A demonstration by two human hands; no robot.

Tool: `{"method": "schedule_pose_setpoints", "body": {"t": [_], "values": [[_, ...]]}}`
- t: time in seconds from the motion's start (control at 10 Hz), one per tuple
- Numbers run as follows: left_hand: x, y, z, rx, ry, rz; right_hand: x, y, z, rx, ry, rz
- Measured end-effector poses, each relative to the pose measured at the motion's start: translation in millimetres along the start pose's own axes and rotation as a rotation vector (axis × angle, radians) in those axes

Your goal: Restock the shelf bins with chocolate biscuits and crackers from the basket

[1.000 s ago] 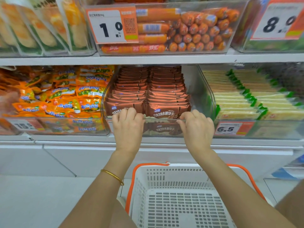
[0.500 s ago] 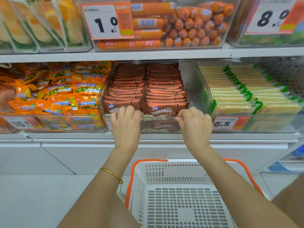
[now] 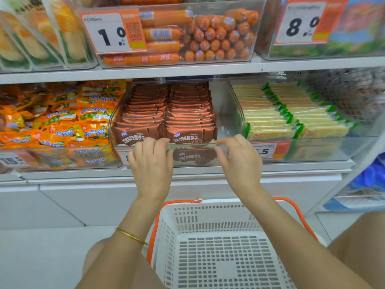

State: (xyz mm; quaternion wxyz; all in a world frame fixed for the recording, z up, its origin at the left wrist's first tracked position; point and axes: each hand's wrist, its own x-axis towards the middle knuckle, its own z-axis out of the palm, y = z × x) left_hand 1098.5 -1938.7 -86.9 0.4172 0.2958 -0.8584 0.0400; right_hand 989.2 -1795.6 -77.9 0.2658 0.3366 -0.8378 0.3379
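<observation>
The rounded lip of the clear plastic bin (image 3: 227, 113) is gripped by the curled left hand (image 3: 151, 165) and right hand (image 3: 241, 163), with crinkly, glossy brown chocolate biscuit packs (image 3: 187, 113) stacked inside in two rows.

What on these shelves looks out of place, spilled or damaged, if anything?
Nothing is spilled or damaged. The orange snack packets on the left lie jumbled, while the chocolate biscuits and crackers stand in neat rows. The biscuit bin has a bare strip along its right wall.
</observation>
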Motion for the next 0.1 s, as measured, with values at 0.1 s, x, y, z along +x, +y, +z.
{"method": "schedule_pose_setpoints", "body": {"t": [0.1], "values": [[2.4,22.9,-46.8,-0.349,0.157,-0.053,4.4,6.7,-64.8,0.416,0.071,0.199]]}}
